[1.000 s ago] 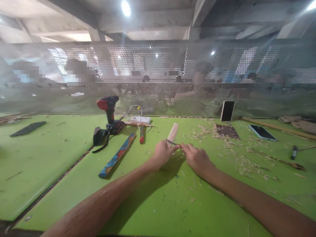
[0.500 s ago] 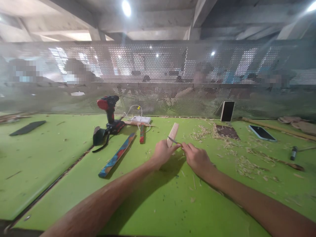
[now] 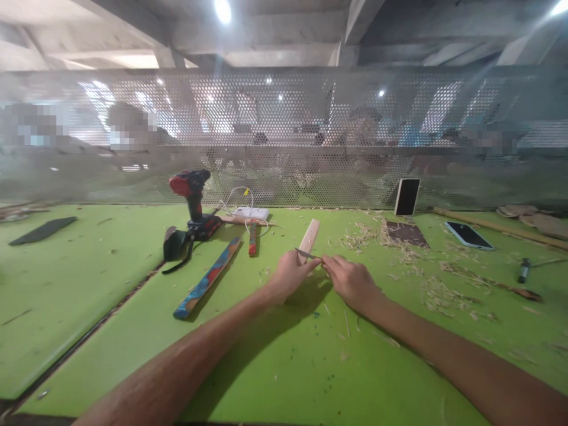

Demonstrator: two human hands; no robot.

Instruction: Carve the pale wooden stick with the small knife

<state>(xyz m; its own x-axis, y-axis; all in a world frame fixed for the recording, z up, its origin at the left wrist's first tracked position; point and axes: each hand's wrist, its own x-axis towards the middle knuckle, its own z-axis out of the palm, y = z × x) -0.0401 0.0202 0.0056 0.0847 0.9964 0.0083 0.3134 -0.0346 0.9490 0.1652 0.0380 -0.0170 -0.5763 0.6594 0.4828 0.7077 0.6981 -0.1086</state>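
My left hand is closed around the lower end of a pale strip of wood, which slants up and away over the green table. A knife lies with its thin blade across the strip, just above my left fingers. My right hand is wrapped around the knife's handle, which is mostly hidden. My left thumb reaches toward the knife near my right fingertips. To the left lie a long blue, red and brown painted strip and a short painted piece.
A cordless drill stands left of centre beside a white cabled device. Wood shavings spread on the right, near sandpaper, two phones and a small dark bottle. A perforated screen borders the back; people sit beyond.
The knife blade has shifted slightly left and down along the wood strip, toward my left hand, and lies flatter. The whole view has drifted a little. Both hands keep their grip.
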